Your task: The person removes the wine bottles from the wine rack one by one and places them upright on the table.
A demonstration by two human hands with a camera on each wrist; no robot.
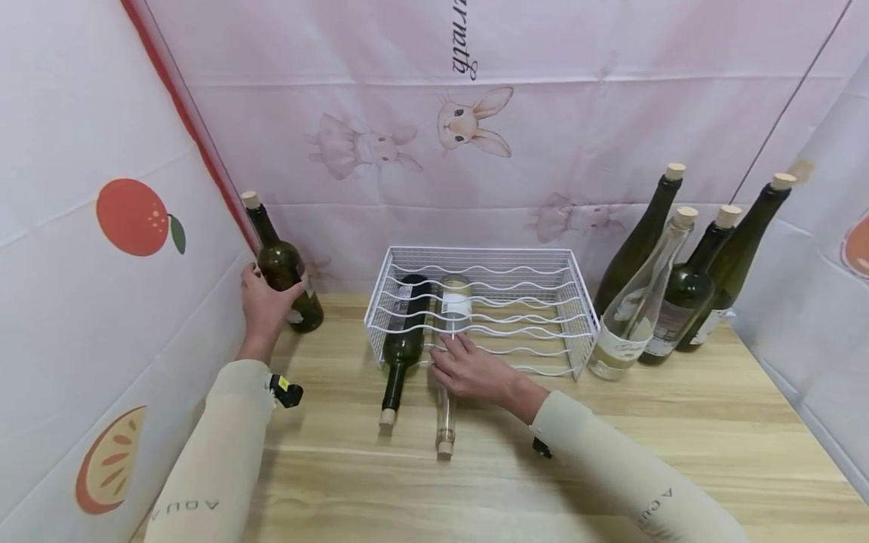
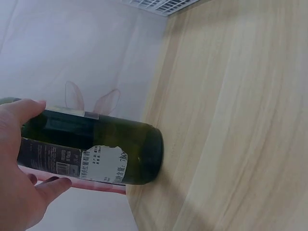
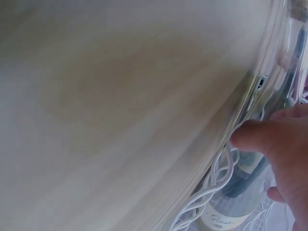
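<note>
At the left, my left hand [image 1: 266, 305] grips a dark green wine bottle [image 1: 280, 260] round its body. The bottle stands on the wooden table, corked and tilted slightly; its torn white label [image 2: 103, 163] shows in the left wrist view. My right hand [image 1: 475, 371] holds a clear glass bottle [image 1: 446, 422] from above. That bottle lies in a white wire rack [image 1: 584, 324], its corked neck sticking out over the front. The right thumb [image 3: 252, 136] is close to the wavy wires. Beside it in the rack lies a dark wine bottle [image 1: 404, 347], also neck forward.
To the right of the rack stand several corked bottles, among them a clear one [image 1: 638, 302] and a dark one [image 1: 686, 290]. Printed cloth [image 1: 380, 45] hangs behind the table [image 1: 380, 498] and along its left side.
</note>
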